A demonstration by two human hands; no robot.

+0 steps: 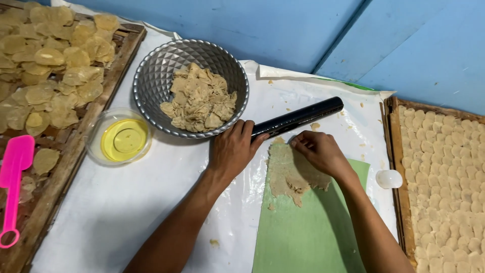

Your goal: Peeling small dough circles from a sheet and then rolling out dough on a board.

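1. Far left, a pink plastic spatula (14, 177) lies on a wooden tray (76, 141) heaped with thin dough rounds (50, 65), all untouched.
2. Next come a clear bowl of yellow oil (119, 137) and a grey metal bowl (156, 76) holding dough scraps (199, 98), both on the white-covered counter (126, 202).
3. The left hand (233, 149) lies over the near end of the black rolling pin (300, 116), fingers curled loosely on it, a light grip rather than a tight one.
4. The rolling looks paused: the pin sits just beyond the flattened dough sheet (292, 172), which lies on the green mat (303, 232).
5. The right hand (319, 150) pinches the sheet's top edge, fingertips closed on it; I judge it is tidying that edge.
6. Next, I would guess, the pin needs both hands and even pressure.
7. Far right, 1 small white cutter (389, 179) lies beside a tray of cut rounds (444, 192).
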